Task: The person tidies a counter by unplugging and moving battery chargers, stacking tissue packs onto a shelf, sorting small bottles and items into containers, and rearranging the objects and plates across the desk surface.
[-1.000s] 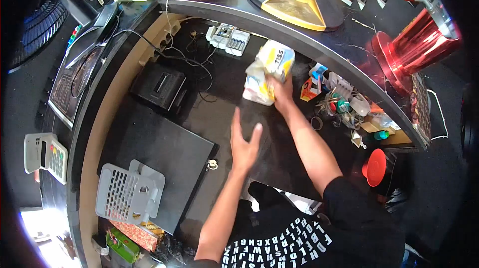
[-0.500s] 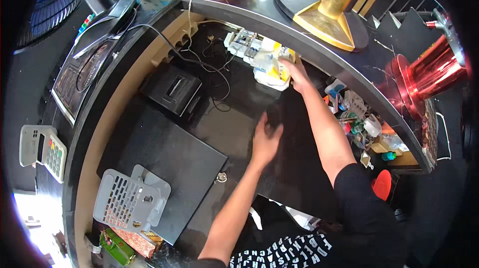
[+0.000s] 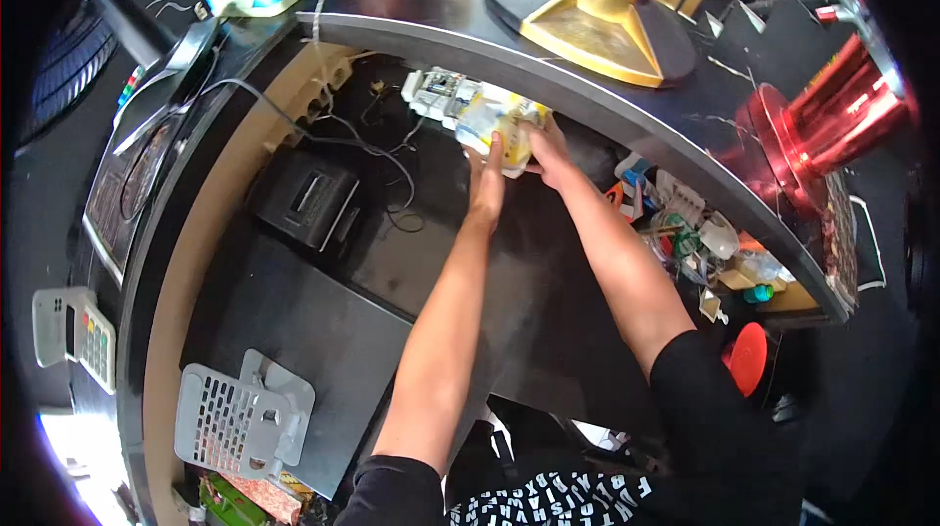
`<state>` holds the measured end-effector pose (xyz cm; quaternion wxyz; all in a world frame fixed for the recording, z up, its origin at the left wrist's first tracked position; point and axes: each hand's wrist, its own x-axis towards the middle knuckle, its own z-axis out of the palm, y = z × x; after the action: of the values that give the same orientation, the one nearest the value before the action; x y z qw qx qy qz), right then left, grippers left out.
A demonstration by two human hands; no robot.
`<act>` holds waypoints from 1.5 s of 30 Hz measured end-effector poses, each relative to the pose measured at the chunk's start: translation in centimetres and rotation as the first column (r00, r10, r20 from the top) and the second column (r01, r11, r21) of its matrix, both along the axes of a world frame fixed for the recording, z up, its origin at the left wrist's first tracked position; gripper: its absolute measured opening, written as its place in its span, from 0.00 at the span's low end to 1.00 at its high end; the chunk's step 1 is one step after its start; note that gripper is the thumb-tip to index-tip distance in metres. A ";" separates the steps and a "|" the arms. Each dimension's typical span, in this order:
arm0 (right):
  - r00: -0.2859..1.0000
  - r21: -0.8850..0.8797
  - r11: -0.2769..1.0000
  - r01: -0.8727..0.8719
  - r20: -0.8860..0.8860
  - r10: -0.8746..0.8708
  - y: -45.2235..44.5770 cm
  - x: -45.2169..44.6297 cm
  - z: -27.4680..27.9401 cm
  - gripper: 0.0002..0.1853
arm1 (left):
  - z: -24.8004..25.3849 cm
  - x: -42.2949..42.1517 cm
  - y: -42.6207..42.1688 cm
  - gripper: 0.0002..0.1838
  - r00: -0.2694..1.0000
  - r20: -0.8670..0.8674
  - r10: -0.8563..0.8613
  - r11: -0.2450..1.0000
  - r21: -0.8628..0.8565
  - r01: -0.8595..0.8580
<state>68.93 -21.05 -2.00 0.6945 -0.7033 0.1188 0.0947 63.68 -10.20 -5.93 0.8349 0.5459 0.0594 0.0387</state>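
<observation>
A yellow-and-white plastic packet [image 3: 480,122] lies at the back of the sunken desk surface, below the curved ledge; its contents are not clear. My right hand [image 3: 548,149] grips its right side, with part of the fingers hidden behind it. Against the packet's front edge, my left hand [image 3: 486,183] is closed on it, thumb side towards the right hand. Just left of the packet sits a white electrical unit [image 3: 436,93] with small switches or terminals, its exact kind unclear.
A black box-shaped printer [image 3: 305,201] and loose cables stand to the left. Nearer are a grey laptop stand [image 3: 230,418] and a card terminal [image 3: 93,340]. Cluttered small items [image 3: 700,232] fill the right shelf. A gold-based stand [image 3: 597,36] and a red metallic stand [image 3: 783,149] rise from the ledge.
My left hand has moved up and forward from above the desk to the packet and closed on it. My right hand stays on the packet. The whole view has shifted slightly.
</observation>
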 end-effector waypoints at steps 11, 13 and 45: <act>0.944 0.163 0.950 0.265 0.156 -0.290 -4.3 -21.4 -2.5 0.20 | -2.0 -8.6 -6.9 0.35 0.997 0.079 0.001 0.845 0.533 -0.043; 0.962 0.055 0.963 0.262 0.062 -0.265 -7.0 -26.6 -1.9 0.15 | -3.1 -8.6 -10.2 0.40 0.938 0.286 -0.195 0.737 0.674 -0.052; 0.738 -0.515 0.675 0.528 0.671 -0.065 -9.4 1.9 -9.3 0.22 | -1.5 -15.2 -2.5 0.40 0.955 0.163 -0.247 0.404 0.913 -0.052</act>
<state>70.85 -30.44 -11.31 0.3943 -0.8660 0.0371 -0.3054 48.45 -12.70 -7.47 0.4043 0.9024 -0.1189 0.0901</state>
